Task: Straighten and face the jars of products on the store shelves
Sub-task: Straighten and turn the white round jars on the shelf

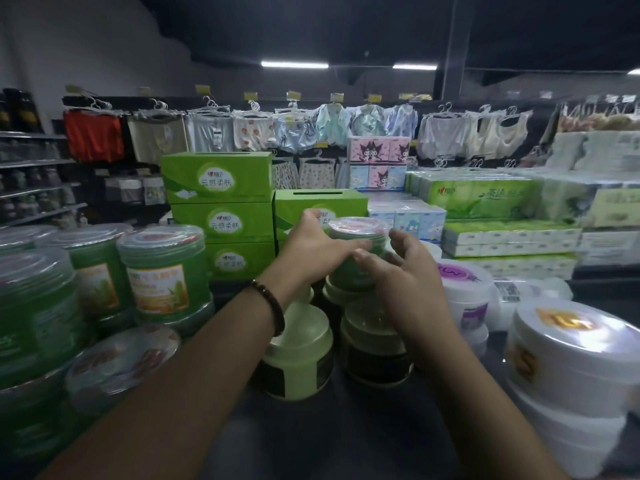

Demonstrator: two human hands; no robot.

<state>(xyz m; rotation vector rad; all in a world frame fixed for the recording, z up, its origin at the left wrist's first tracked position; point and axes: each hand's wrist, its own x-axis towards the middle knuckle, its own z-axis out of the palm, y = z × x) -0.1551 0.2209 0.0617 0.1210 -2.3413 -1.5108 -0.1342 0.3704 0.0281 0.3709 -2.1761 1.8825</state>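
Far left, big green jars (162, 271) stand w/ labels front, tissue boxes (221, 181) beside them. Our left hand (311, 249) wraps the green jar (358, 233) from its left, grip closed round the wall below the clear lid. The jar sits mid-shelf atop pale-lidded jars (298, 344). Prob. light, rigid plastic, smooth & a bit slippery. The lid may pop, so we take the body, not the lid. Our right hand (408, 282) is at the jar's right, grip wide, fingers loose, holding nothing. Contact unclear.
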